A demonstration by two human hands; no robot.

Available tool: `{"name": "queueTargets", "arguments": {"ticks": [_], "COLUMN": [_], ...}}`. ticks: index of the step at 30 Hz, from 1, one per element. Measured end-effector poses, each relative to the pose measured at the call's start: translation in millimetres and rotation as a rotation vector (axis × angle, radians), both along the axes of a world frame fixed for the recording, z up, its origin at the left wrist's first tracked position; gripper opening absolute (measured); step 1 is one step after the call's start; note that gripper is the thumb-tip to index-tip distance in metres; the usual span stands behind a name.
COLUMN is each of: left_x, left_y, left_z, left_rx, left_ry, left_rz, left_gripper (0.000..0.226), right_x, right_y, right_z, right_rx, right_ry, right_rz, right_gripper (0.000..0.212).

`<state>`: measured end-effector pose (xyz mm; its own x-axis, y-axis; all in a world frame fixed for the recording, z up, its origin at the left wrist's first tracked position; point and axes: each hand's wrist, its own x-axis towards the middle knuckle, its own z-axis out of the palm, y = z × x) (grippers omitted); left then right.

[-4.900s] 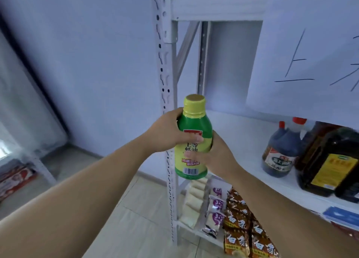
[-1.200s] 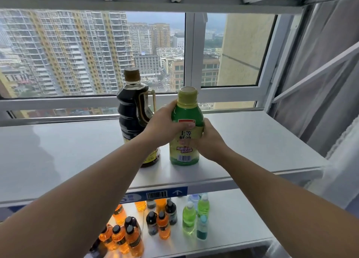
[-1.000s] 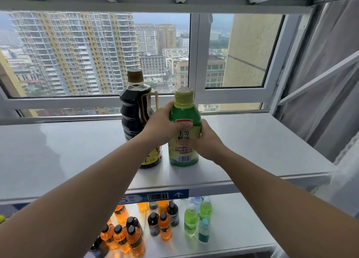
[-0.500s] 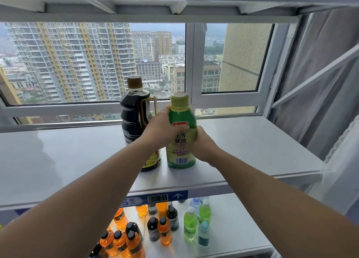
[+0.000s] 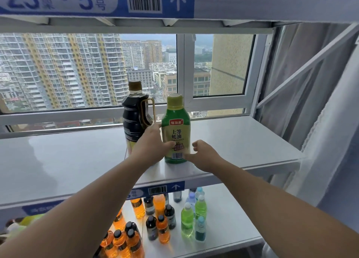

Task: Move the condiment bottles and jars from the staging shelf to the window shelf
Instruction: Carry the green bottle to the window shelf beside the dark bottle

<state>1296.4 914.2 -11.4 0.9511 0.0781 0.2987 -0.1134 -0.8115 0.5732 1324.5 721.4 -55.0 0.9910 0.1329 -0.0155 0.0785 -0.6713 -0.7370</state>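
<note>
Green bottle (image 5: 175, 129) labelled 上等蚝油 stands on window shelf (image 5: 242, 141); left grip (image 5: 151, 149) clasps it, right grip (image 5: 206, 154) loose beside.

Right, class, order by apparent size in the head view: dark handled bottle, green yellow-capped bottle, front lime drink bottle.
1. dark handled bottle and green yellow-capped bottle: near alike, unranked.
2. front lime drink bottle: smallest.

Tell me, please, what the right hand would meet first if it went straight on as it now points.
The green bottle: the right hand points at its lower right side, close to it or perhaps already touching; depth is unclear.
</note>
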Motion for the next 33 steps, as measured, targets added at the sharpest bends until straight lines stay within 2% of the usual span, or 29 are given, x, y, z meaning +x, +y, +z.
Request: {"name": "queueTargets", "arguments": {"ticks": [4, 10, 15, 19, 28, 33], "left_x": [-23.1, -69.0, -122.9, -173.8, -285.7, -334.9], "left_y": [-4.2, -36.2, -75.3, -103.8, -149.6, -168.8], "left_z": [-8.8, -9.3, -12.2, -17.6, -16.8, -11.9], "left_rx": [0.018, 0.134, 0.133, 0.171, 0.112, 0.163], "left_ry": [0.107, 0.097, 0.143, 0.147, 0.179, 0.174], "left_rz": [0.016, -0.036, -0.11, -0.172, -0.238, -0.311], "left_gripper": [0.068, 0.044, 0.044, 0.043, 0.035, 0.036], "right_x": [-26.3, -77.9, -139.6, -191.4, -315.5, -382.9], "right_y": [-20.5, -57.5, -96.0, -124.1, -175.3, -199.3], "right_z": [2.2, 10.1, 8.9, 11.3, 17.9, 20.1], "right_rx": [-0.087, -0.169, -0.212, -0.227, -0.257, -0.243], "right_ry": [-0.057, -0.101, -0.108, -0.143, -0.168, -0.166], "right_rz": [0.025, 0.016, 0.013, 0.015, -0.016, -0.076], "right_gripper": [0.056, 0.052, 0.043, 0.046, 0.046, 0.047]}}
